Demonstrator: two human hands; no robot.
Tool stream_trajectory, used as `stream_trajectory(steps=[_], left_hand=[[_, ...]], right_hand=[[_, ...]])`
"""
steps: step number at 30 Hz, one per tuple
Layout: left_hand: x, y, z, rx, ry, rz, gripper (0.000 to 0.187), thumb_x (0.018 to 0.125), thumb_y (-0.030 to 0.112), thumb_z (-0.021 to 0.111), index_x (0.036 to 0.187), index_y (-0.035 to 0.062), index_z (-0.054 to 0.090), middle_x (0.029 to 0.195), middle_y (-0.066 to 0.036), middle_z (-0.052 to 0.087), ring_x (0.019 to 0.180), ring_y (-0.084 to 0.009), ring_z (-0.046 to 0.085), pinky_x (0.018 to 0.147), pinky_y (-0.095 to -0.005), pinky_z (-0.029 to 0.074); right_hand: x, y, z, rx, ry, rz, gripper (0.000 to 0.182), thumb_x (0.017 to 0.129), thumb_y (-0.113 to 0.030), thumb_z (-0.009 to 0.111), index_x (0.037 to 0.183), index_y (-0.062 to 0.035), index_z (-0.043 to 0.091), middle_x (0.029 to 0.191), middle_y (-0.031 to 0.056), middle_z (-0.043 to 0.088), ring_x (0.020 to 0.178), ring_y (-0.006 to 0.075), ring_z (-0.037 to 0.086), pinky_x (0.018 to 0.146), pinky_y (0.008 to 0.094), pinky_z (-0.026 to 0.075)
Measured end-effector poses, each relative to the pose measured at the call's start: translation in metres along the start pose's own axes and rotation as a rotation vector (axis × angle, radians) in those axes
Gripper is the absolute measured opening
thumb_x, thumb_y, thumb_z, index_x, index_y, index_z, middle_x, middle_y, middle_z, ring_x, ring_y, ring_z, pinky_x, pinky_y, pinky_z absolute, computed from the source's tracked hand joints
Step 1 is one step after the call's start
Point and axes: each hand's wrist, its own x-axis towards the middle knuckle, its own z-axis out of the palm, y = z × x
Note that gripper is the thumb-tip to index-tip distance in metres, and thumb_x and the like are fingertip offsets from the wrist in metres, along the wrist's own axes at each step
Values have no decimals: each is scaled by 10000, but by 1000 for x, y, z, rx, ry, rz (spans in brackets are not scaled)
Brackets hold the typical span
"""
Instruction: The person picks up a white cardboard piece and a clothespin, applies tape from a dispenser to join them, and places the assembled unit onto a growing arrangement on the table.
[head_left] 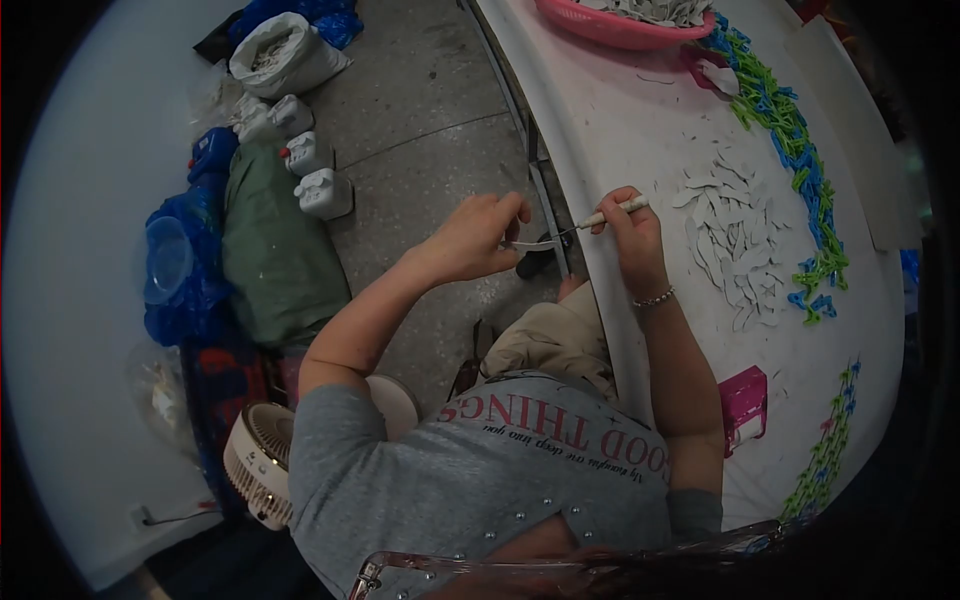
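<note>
My left hand [478, 236] is closed, pinching a thin, pale, curved strip [534, 245] between thumb and fingers. My right hand [636, 238] grips a slim pen-like tool [622, 211] with a whitish handle and a thin dark tip. That tip reaches toward the strip's right end; whether it touches cannot be made out. Both hands are raised in front of my body near the table's edge. To the right of my right hand, a spread-out pile of similar pale strips [738, 240] lies on the white table [620, 110].
A pink basin [600, 28] of pale pieces stands at the table's far end. Blue and green clip-like pieces [790, 130] line the right side. A magenta box [743, 405] sits nearby. On the floor are white jugs [325, 194], a green sack [275, 245] and a fan [262, 462].
</note>
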Motion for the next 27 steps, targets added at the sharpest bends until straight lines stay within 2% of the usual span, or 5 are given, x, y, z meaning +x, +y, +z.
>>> stream_trajectory(steps=[13,17,19,27], left_hand=[[-6,3,1,57,-18,-19,358,673,96,637,1001,65,500,816,-78,604,830,-287,575,752,-412,433],[-7,6,-1,57,-16,-6,351,672,95,636,995,64,502,818,-74,605,830,-284,574,753,-409,431],[-7,6,-1,52,1,27,351,657,46,620,981,40,485,790,-94,588,796,-296,571,728,-411,440],[-8,9,-1,57,-12,7,351,661,53,620,986,43,485,798,-93,590,808,-296,570,747,-408,437]], right_hand=[[0,4,6,-22,-27,5,102,944,-137,527,883,-55,528,789,12,563,732,88,533,729,233,430],[0,1,7,-42,-34,11,106,945,-141,528,881,-56,531,793,8,563,733,88,534,732,234,433],[1,5,4,-40,-46,1,114,942,-150,540,892,-48,534,796,11,565,741,85,539,726,236,443],[1,6,3,-25,-57,2,127,940,-160,556,897,-42,536,799,14,571,747,81,548,724,236,453]])
